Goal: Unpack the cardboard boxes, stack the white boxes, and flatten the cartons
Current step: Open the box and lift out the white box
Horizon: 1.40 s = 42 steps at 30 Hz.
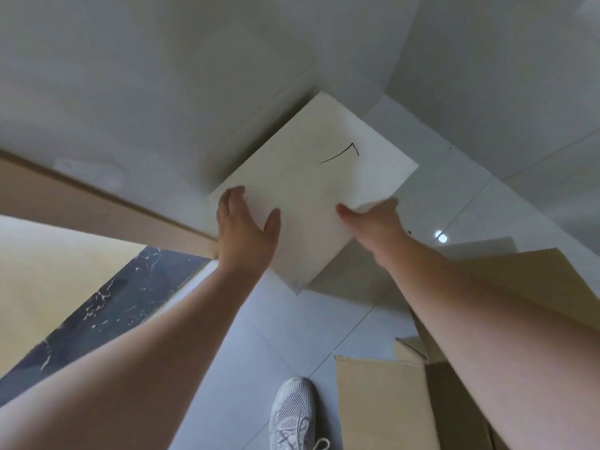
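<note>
Against the wall corner, the white box (311,190) is gripped at its near edges by the left hand (245,228) and right hand (373,222), apparently to square it for stacking beside the open carton (380,404).

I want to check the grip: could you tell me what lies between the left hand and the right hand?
In the head view, the white box spans the gap: the left hand presses its left side, the right hand grips its right edge.

white box (311,186) against wall | carton (383,404) right of shoe (292,414) (floor)
</note>
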### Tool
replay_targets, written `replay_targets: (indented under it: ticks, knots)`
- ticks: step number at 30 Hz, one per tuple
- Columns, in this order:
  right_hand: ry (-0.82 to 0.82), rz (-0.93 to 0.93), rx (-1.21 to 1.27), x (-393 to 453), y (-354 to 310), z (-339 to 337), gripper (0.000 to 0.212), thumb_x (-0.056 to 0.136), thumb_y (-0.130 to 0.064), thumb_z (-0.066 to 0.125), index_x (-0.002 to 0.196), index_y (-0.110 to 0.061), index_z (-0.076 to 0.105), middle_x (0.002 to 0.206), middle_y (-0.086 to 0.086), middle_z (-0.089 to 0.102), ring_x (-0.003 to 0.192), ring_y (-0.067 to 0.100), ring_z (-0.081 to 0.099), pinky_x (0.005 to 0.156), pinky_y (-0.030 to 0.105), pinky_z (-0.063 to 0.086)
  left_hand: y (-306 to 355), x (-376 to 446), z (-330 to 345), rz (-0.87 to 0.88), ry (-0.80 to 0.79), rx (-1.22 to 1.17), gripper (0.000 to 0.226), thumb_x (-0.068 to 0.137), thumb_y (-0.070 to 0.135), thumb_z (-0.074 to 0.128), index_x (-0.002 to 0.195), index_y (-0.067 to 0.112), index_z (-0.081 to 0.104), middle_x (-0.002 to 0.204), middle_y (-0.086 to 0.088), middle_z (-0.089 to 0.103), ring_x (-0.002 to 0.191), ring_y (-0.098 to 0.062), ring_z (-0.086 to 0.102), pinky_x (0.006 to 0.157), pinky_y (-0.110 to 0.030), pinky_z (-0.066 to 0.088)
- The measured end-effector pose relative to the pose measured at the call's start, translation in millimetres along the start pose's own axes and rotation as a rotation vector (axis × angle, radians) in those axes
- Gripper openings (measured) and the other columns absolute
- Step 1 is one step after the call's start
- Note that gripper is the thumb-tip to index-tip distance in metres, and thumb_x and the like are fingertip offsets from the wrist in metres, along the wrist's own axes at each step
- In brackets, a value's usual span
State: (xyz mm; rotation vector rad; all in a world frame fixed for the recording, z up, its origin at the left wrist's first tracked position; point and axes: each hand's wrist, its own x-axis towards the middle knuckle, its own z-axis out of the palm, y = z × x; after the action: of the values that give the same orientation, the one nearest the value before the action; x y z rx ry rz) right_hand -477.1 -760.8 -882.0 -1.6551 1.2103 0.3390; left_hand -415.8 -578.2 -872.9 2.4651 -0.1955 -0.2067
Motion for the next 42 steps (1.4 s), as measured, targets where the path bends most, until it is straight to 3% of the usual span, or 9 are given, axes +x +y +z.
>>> replay_targets:
  ticks: [2, 6, 10, 13, 19, 25, 34, 39, 42]
  knots:
    - [0.096, -0.065, -0.126, 7, -8, -12, 0.13, 0.071, -0.051, 0.076, 0.146, -0.006, -0.02, 0.157, 0.018, 0.007, 0.141, 0.033, 0.022, 0.112, 0.037, 0.022, -15, -10, 4, -0.039, -0.002, 0.035, 0.086, 0.083, 0.038, 0.066, 0.146, 0.001, 0.021, 0.151, -0.014, 0.022, 0.139, -0.03, 0.023, 0.112, -0.036, 0.023]
    - [0.225, -0.174, -0.17, 34, -16, -37, 0.134, 0.064, -0.054, 0.08, 0.148, -0.017, -0.017, 0.159, 0.011, -0.001, 0.143, 0.03, 0.019, 0.113, 0.036, 0.019, -42, -23, 12, -0.288, 0.064, -0.141, 0.106, 0.075, 0.057, 0.067, 0.149, 0.006, 0.01, 0.156, -0.01, 0.014, 0.143, -0.023, 0.016, 0.111, -0.026, 0.014]
    - [0.178, -0.192, -0.34, 45, -14, -44, 0.124, 0.067, -0.062, 0.073, 0.151, -0.019, -0.007, 0.158, 0.014, 0.001, 0.141, 0.033, 0.025, 0.112, 0.04, 0.025, -61, -61, 29, -0.973, -0.312, -0.88, 0.121, 0.046, 0.094, 0.049, 0.136, 0.013, 0.039, 0.133, -0.005, 0.045, 0.123, -0.022, 0.045, 0.099, -0.048, 0.036]
    - [0.231, -0.322, -0.527, 50, -13, -40, 0.111, 0.075, -0.065, 0.063, 0.151, -0.019, -0.004, 0.157, 0.02, -0.007, 0.141, 0.04, 0.018, 0.111, 0.041, 0.022, -74, -62, 61, -1.16, -0.312, -1.128, 0.125, 0.056, 0.094, 0.037, 0.151, 0.017, 0.014, 0.156, -0.015, 0.016, 0.143, -0.037, 0.016, 0.108, -0.066, 0.015]
    - [0.274, -0.474, -0.734, 60, -15, -38, 0.09, 0.085, -0.066, 0.048, 0.15, -0.017, 0.011, 0.154, 0.027, -0.003, 0.141, 0.047, 0.003, 0.113, 0.053, 0.017, -67, -48, 105, -0.982, -0.331, -1.198, 0.1, 0.061, 0.095, 0.025, 0.14, 0.035, 0.042, 0.141, -0.007, 0.048, 0.122, -0.038, 0.047, 0.098, -0.069, 0.029]
    - [0.318, -0.576, -0.903, 71, -17, -42, 0.07, 0.095, -0.059, 0.027, 0.15, -0.018, 0.01, 0.154, 0.028, 0.0, 0.142, 0.044, -0.005, 0.114, 0.055, 0.006, -52, -36, 131, -0.903, -0.313, -1.345, 0.071, 0.065, 0.092, 0.03, 0.097, 0.035, 0.059, 0.085, 0.002, 0.073, 0.072, -0.023, 0.07, 0.053, -0.044, 0.054]
    - [0.305, -0.551, -0.977, 82, -23, -61, 0.095, 0.08, -0.078, 0.034, 0.151, -0.023, 0.003, 0.156, 0.02, -0.007, 0.14, 0.046, -0.006, 0.113, 0.055, 0.012, 11, 9, 174, -0.858, -0.406, -1.404, 0.102, 0.063, 0.089, 0.04, 0.147, 0.036, 0.021, 0.155, 0.004, 0.024, 0.14, -0.026, 0.028, 0.103, -0.059, 0.034]
    - [0.221, -0.517, -0.924, 99, -32, -83, 0.118, 0.061, -0.087, 0.046, 0.15, -0.029, -0.003, 0.156, 0.016, -0.013, 0.14, 0.043, -0.017, 0.113, 0.052, 0.009, 64, 45, 215, -0.796, -0.479, -1.507, 0.085, 0.07, 0.084, 0.045, 0.139, 0.035, 0.036, 0.14, 0.007, 0.044, 0.11, -0.02, 0.053, 0.067, -0.036, 0.052]
    - [0.215, -0.522, -0.923, 111, -36, -100, 0.121, 0.06, -0.079, 0.061, 0.149, -0.035, -0.008, 0.157, 0.011, -0.016, 0.14, 0.041, -0.022, 0.113, 0.052, 0.008, 82, 66, 234, -0.71, -0.556, -1.546, 0.068, 0.073, 0.084, 0.039, 0.116, 0.034, 0.057, 0.118, 0.009, 0.061, 0.093, -0.013, 0.062, 0.076, -0.037, 0.055]
